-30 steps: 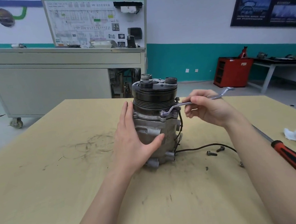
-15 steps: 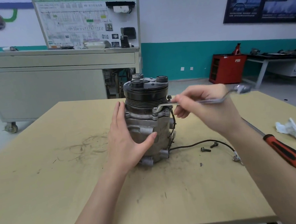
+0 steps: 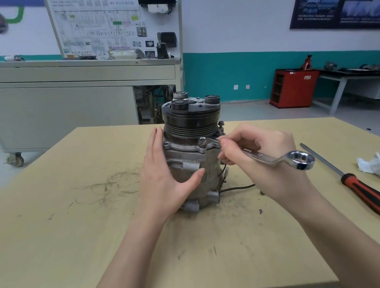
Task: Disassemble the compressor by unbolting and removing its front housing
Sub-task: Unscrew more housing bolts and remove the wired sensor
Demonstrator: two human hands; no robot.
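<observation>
Wrench swung down — tip behind R hand.

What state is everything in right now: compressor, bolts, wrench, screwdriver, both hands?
compressor: upright on the table, front housing on.
front bolt: in place, no wrench on it.
wrench: gripped mid-shaft, ring end free, other end hidden.
left hand: flat against the compressor's side.
right hand: grips the wrench.
screwdriver: lying on the table, untouched.
tissue: crumpled beside the screwdriver.
</observation>
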